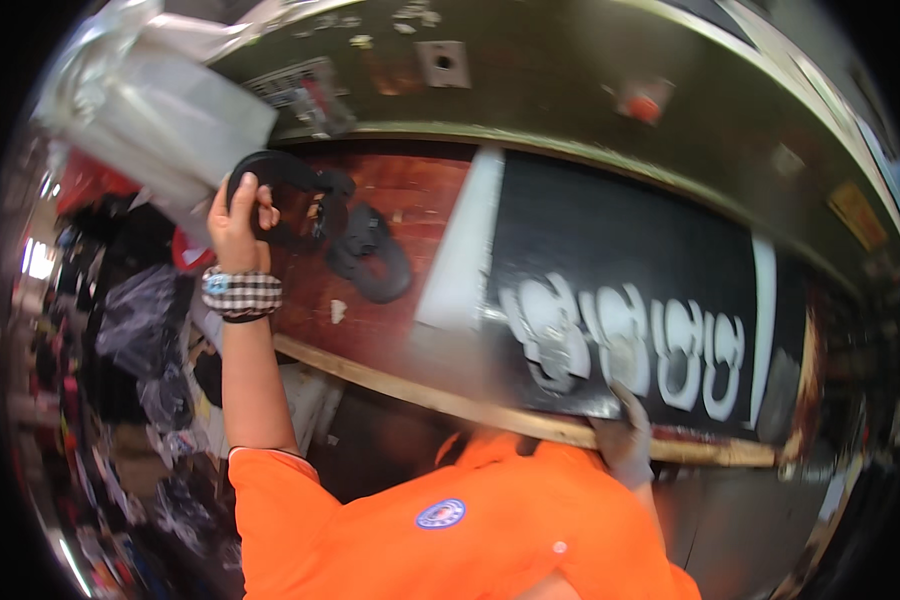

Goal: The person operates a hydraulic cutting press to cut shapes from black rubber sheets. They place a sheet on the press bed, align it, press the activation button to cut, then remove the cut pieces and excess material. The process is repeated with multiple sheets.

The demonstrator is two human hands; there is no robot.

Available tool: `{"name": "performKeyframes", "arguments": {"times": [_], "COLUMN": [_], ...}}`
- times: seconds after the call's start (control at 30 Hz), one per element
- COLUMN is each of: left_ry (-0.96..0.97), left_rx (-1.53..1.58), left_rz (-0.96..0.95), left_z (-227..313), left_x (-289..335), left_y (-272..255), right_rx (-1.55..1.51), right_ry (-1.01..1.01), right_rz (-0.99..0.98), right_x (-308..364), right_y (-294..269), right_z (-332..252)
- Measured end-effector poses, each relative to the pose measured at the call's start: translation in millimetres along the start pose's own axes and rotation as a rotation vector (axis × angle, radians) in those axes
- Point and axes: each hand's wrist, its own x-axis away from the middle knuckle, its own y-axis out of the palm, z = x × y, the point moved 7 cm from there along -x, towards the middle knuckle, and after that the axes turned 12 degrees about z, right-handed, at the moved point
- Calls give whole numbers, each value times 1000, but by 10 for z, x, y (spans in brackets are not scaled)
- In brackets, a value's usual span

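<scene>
My bare left hand [238, 225], with a checked band at the wrist, is closed on a black cut-out piece [260, 165] at the far left of the table. Touching or close beside it, more black cut-out pieces [370, 260] with ring-shaped openings lie on the reddish board. A black sheet [620, 230] covers the right part of the table. Along its near side runs a row of shoe-sole-shaped holes [678, 350] showing white beneath. At the sheet's near edge, my gloved right hand [625, 440] grips with a finger or thumb on top; its other fingers are mostly hidden.
A wooden rail [430, 397] edges the reddish table [420, 205] in front of me. Across the back stands a green machine beam [550, 95] with a red button [642, 108]. Clear plastic sheeting [170, 120] hangs at the far left, above bagged items [145, 320].
</scene>
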Motion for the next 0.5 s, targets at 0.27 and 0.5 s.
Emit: {"name": "performKeyframes", "arguments": {"times": [0.27, 0.5], "left_ry": [750, 647], "left_rx": [-874, -1245], "left_rz": [138, -628], "left_z": [-162, -1562], "left_x": [37, 1060], "left_y": [-1149, -1299], "right_rx": [-45, 278], "right_ry": [8, -191], "right_rz": [354, 558], "right_x": [16, -56], "right_y": [-571, -844], "right_z": [-486, -647]}}
